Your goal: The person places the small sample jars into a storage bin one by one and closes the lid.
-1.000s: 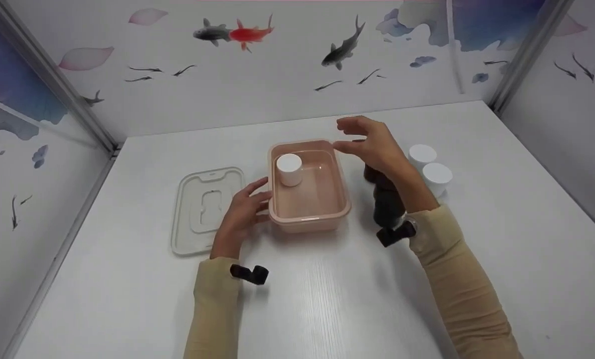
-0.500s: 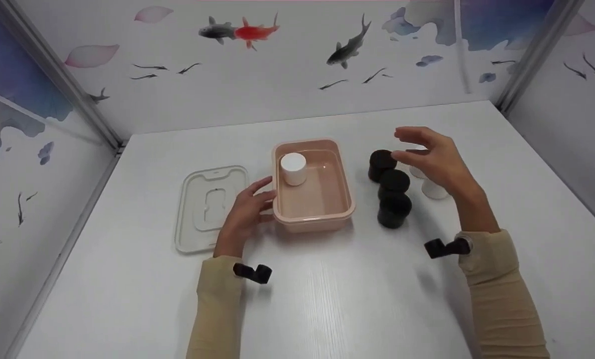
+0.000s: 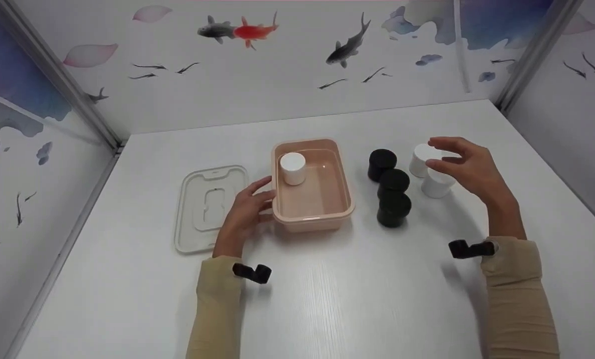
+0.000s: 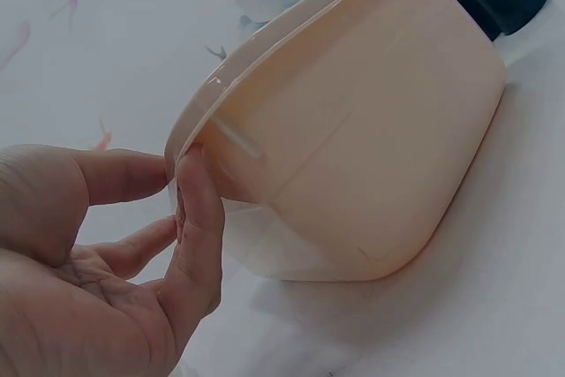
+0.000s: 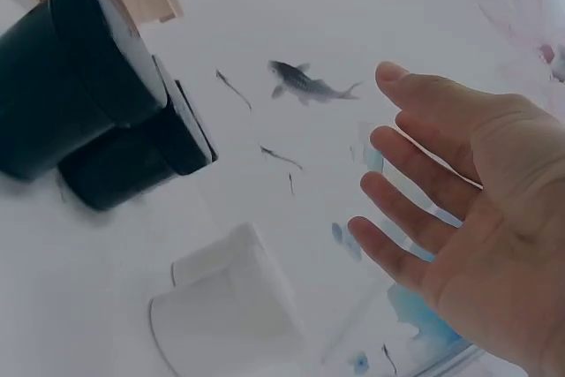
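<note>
My left hand (image 3: 247,209) rests its fingertips against the left side of a pink plastic storage box (image 3: 322,218). In the left wrist view, the thumb and fingers (image 4: 201,227) touch the box at and just under its rim. One white lidded jar (image 3: 293,168) stands upright inside the box, toward its back left. At the right, my right hand (image 3: 477,172) hovers with spread fingers beside two white jars (image 3: 424,160) and covers part of them in the head view. From the right wrist view, nothing lies between thumb and fingers, and the white jars (image 5: 229,315) stand apart from them.
Three black lidded jars (image 3: 394,208) stand in a close row between the box and the white jars. A pale grey lid (image 3: 212,209) lies flat left of the box, partly behind the left hand. Panels with painted fish (image 3: 347,50) enclose the white table (image 3: 317,299).
My right hand has moved from the box's back right corner, past the black jars, to the white jars at the right. The left hand stays at the box.
</note>
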`<state>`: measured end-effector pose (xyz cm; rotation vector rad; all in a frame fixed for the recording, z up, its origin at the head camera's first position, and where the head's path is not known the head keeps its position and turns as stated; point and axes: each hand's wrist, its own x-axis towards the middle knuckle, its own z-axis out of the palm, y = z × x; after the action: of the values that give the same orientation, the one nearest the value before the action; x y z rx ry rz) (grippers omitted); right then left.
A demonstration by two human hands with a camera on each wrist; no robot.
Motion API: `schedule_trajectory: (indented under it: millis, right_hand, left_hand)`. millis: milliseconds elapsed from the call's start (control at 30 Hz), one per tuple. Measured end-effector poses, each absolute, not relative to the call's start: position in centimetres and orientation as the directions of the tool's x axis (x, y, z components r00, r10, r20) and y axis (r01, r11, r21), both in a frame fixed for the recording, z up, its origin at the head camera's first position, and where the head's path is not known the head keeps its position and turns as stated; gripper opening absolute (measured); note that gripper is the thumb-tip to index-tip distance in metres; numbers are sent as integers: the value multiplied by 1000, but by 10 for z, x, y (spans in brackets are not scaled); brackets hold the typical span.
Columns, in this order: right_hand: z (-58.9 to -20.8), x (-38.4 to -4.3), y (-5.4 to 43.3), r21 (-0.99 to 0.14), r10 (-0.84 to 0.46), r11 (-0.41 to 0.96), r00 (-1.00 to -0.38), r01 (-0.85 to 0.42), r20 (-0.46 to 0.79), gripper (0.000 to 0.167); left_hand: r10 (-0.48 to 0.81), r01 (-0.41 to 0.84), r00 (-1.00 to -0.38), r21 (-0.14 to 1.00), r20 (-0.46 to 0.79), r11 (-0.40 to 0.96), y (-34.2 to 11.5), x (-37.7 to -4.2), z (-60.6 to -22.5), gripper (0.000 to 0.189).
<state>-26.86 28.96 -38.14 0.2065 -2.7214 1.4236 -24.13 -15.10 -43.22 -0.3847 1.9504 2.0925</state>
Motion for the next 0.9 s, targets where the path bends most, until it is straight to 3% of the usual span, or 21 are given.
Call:
schedule_trajectory:
  millis: [467,900]
  right_hand:
    - [-411,-276,324,-807,-75,587,-997,-64,25,69]
    - [-431,-279,331,-825,-134,566,-986,4,-97,94]
  left_hand:
    - [5,-363,-932,930,-363,-54,-152,-239,-434,51]
    - [-8,-353,-935,933,-354,-68,-150,-239,-431,51]
